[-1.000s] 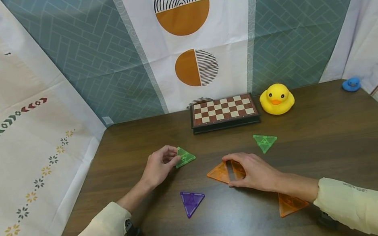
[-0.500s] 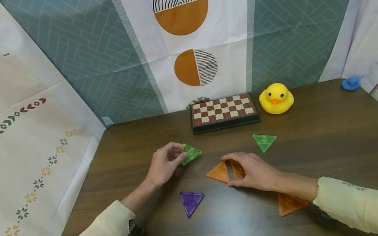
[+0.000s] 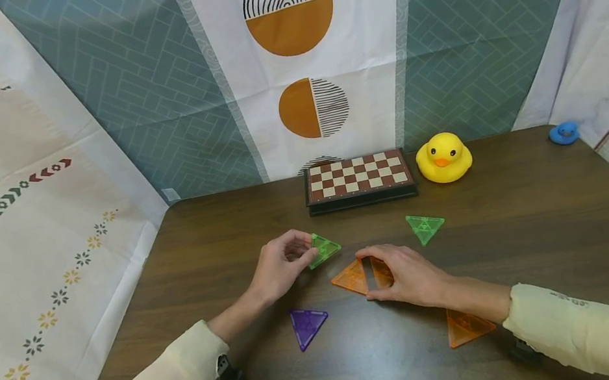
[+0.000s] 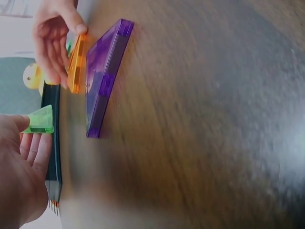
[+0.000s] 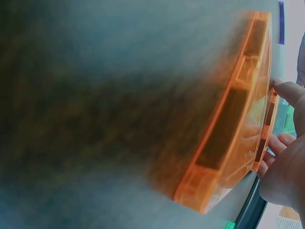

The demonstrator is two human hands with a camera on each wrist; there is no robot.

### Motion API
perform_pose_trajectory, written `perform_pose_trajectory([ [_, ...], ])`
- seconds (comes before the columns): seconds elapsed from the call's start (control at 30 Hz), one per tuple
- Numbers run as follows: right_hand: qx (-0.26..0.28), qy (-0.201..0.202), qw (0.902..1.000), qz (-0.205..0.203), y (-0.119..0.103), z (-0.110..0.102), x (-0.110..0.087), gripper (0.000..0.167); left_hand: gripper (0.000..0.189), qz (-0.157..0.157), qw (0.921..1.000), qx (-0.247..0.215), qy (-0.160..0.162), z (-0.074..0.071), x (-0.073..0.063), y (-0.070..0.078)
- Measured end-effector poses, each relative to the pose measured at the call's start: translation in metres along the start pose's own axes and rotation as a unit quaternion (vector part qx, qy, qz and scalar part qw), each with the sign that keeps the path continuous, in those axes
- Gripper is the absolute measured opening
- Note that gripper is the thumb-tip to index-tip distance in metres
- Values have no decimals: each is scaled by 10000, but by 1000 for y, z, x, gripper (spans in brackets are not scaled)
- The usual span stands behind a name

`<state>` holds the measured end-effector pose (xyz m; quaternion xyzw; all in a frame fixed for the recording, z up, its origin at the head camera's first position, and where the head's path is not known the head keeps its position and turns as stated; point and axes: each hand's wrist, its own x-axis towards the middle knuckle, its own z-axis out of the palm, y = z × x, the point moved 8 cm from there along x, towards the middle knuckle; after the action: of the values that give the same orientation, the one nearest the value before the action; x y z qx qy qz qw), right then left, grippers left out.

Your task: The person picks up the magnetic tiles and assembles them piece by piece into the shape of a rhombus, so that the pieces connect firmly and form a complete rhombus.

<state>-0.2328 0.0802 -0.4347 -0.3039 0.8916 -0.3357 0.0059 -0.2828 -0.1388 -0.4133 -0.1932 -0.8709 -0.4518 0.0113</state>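
Observation:
My left hand (image 3: 283, 267) pinches a green triangular magnetic tile (image 3: 325, 249) by its left side, thumb in front; the left wrist view shows the same green tile (image 4: 42, 120) between thumb and fingers. At the middle of the table, my right hand (image 3: 411, 274) grips orange triangular tiles (image 3: 349, 279), thumb and fingertips at opposite corners. A dark strip separates the left orange piece from the one (image 3: 383, 272) partly hidden under the hand. Another orange tile (image 3: 468, 328) lies below the right wrist, large in the right wrist view. A purple triangular tile (image 3: 308, 327) lies between the forearms.
A second green tile (image 3: 425, 227) lies beyond the right hand. Along the back edge stand a folded checkered board box (image 3: 358, 178) and a yellow rubber duck (image 3: 444, 158). A small blue duck (image 3: 564, 133) sits at the far right corner. Fabric hangs behind the table.
My left hand has carried the green tile rightward, bringing it close to the orange tiles. The right hand and the other tiles have stayed in place.

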Motion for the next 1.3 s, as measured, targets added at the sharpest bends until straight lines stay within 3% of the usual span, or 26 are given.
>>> perform_pose_trajectory([
  [0.47, -16, 37, 10000, -34, -2, 0, 0, 71, 18, 82, 9998, 68, -178, 20, -2, 6],
  [1.3, -15, 38, 10000, -40, -1, 0, -1, 70, 17, 244, 9992, 209, -233, 32, -7, 11],
])
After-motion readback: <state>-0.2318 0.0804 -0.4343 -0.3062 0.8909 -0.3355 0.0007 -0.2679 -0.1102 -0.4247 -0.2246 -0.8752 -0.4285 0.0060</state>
